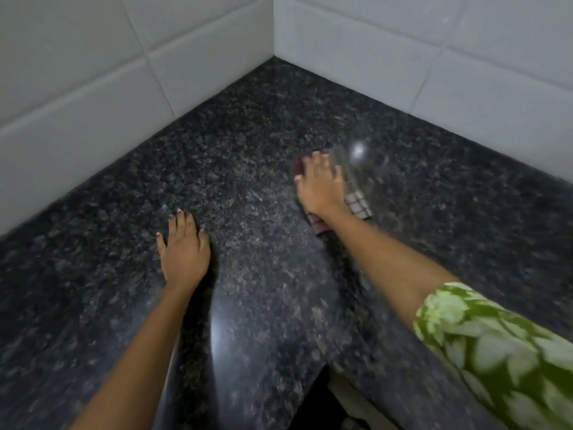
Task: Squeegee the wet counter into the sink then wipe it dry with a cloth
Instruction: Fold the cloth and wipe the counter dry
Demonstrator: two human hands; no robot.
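Note:
A dark speckled granite counter [248, 156] fills the view and runs into a tiled corner. My right hand [321, 187] presses flat on a checked maroon-and-white cloth [358, 204] lying on the counter right of centre; the cloth shows at the fingertips, beside the wrist and under the palm, and is blurred. My left hand [183, 248] rests flat on the bare counter to the left, fingers spread, holding nothing. No squeegee and no sink are in view.
White wall tiles [93, 72] line the counter on the left and at the back right, meeting in a corner at top centre. The counter's front edge [313, 377] forms an inner corner at the bottom, with dark floor space below.

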